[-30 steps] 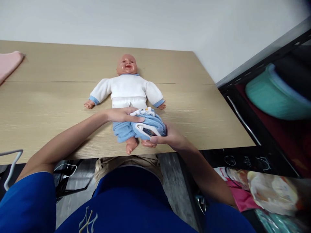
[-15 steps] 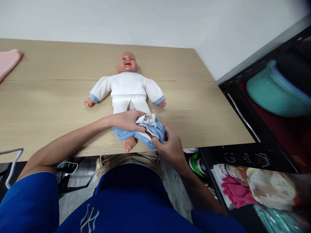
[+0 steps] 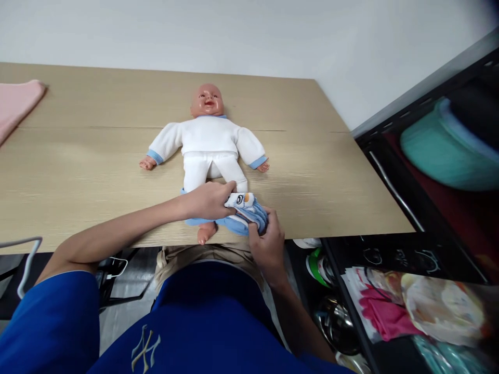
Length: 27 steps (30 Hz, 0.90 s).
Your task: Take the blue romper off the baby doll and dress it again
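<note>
A baby doll (image 3: 210, 135) in a white long-sleeved top lies on its back on the table, head away from me. Bunched around its lower legs are light blue doll pants (image 3: 255, 213) with a white patch bearing an eye and an orange spot. My left hand (image 3: 210, 201) reaches across the legs and pinches the pants' upper edge at the patch. On the other side, my right hand (image 3: 270, 241) grips the gathered cloth between thumb and fingers. One bare foot (image 3: 206, 232) pokes out below the cloth; the other foot is hidden in the folds.
The wooden table (image 3: 331, 182) ends just in front of my body. A pink cloth (image 3: 17, 106) lies at its far left. Along the right stands a black shelf rack with a teal bowl (image 3: 448, 150), a pink cloth item (image 3: 388, 314) and plastic bags (image 3: 440, 306).
Both hands still hold the pants. The patch and gathered cloth have shifted slightly down and right, uncovering more of the doll's white leg. My right forearm has swung closer to my body.
</note>
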Available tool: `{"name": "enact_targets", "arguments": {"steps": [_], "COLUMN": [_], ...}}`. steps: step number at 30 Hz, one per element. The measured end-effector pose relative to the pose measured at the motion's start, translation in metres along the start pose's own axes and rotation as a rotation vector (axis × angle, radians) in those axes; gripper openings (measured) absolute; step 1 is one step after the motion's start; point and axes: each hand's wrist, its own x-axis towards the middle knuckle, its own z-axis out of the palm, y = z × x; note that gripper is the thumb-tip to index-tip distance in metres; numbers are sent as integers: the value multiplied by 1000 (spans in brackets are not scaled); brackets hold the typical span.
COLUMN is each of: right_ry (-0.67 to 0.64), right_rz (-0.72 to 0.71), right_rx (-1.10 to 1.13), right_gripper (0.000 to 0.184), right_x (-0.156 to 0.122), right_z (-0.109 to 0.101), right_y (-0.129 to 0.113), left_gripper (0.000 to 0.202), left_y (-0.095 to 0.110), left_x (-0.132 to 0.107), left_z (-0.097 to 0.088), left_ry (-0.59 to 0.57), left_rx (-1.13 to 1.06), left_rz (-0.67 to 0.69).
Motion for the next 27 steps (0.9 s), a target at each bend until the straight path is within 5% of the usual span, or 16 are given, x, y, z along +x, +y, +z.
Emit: {"name": "enact_targets", "arguments": {"steps": [14,24,27], "right_ry": [-215,-173,-217], "right_rz": [157,146,144], "right_rx": [368,589,599], "right_gripper": [45,78,75], "right_x": [-6,4,8], "right_z": [10,15,13], "right_y": [9,11,14], "left_gripper": [38,41,40], "left_y": [-23,-23,-25], "left_x": [-1,-6,-9], "left_z": [11,-2,-7], "left_ry": [124,82,65], "left_rx": [-490,-563,-547], "left_rz": [164,194,199]}}
